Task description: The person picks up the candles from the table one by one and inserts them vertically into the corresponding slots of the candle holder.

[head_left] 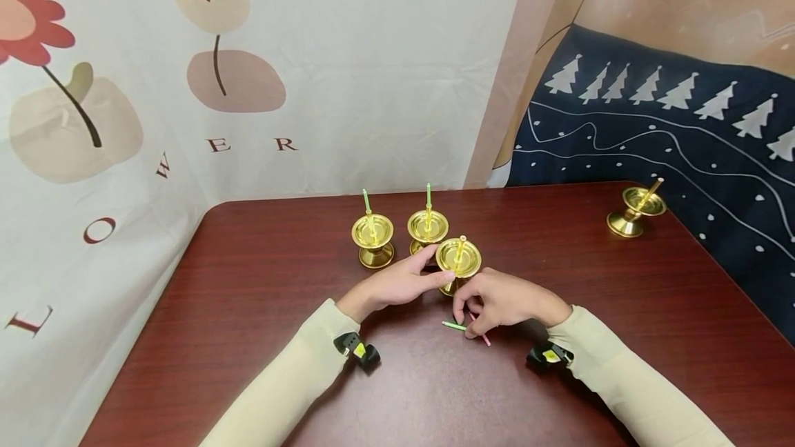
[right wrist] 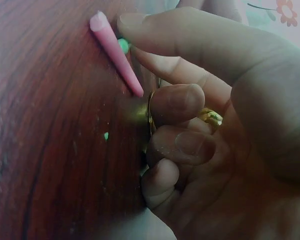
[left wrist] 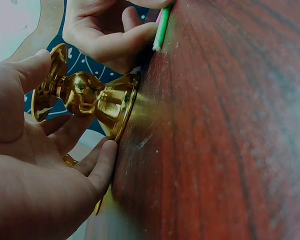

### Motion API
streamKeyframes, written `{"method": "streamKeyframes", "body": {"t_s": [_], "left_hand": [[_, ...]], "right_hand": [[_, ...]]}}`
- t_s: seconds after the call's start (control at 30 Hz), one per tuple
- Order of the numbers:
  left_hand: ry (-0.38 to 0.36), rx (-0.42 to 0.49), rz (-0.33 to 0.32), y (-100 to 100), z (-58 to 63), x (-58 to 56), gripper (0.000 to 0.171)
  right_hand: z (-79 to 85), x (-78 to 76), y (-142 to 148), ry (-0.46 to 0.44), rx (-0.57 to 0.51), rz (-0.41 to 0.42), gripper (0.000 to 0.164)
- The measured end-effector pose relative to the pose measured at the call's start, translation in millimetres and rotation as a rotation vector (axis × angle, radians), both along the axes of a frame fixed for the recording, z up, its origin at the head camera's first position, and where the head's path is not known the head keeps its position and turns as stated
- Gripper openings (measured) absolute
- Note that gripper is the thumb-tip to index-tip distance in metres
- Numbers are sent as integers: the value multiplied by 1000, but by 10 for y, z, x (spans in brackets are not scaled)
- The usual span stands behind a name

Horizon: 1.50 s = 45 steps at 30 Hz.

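In the head view my left hand [head_left: 400, 283] holds a gold candle holder [head_left: 458, 259] upright on the table. The left wrist view has the thumb at the dish rim and fingertips down by the holder's foot [left wrist: 122, 107]. Just right of it, my right hand [head_left: 503, 301] pinches a thin green candle [head_left: 453, 325] low over the tabletop, thumb and forefinger at its end. Its other fingers are curled in, as the right wrist view reveals. Beside the thumb lies a pink candle [right wrist: 117, 55], partly under the hand in the head view.
Behind stand two gold holders, one at left [head_left: 374, 233] and one in the middle [head_left: 428, 226], each bearing an upright green candle. Another gold holder [head_left: 635, 212] is at the far right near the table [head_left: 279, 240] edge. A printed cloth [head_left: 373, 88] hangs behind.
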<state>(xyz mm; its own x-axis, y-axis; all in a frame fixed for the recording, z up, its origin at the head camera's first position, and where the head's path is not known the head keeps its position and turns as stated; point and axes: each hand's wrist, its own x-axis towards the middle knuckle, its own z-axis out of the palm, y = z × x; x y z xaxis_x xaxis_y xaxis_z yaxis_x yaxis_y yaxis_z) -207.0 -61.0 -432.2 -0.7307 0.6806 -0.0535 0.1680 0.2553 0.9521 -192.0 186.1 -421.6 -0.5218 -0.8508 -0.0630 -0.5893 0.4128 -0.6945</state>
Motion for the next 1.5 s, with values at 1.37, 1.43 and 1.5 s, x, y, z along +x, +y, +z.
{"method": "streamKeyframes", "body": {"t_s": [1.37,1.43,1.5], "left_hand": [[14,-11,12,8,4,8,57],[18,-12,9,9,-2,3,57],[17,-10,7,13,-4,1,57]], "right_hand": [[298,-200,546,-233,-283,32,26],[323,-203,551,-218,-303,20,27],[337,-207,534,-193,-339,16,27]]}}
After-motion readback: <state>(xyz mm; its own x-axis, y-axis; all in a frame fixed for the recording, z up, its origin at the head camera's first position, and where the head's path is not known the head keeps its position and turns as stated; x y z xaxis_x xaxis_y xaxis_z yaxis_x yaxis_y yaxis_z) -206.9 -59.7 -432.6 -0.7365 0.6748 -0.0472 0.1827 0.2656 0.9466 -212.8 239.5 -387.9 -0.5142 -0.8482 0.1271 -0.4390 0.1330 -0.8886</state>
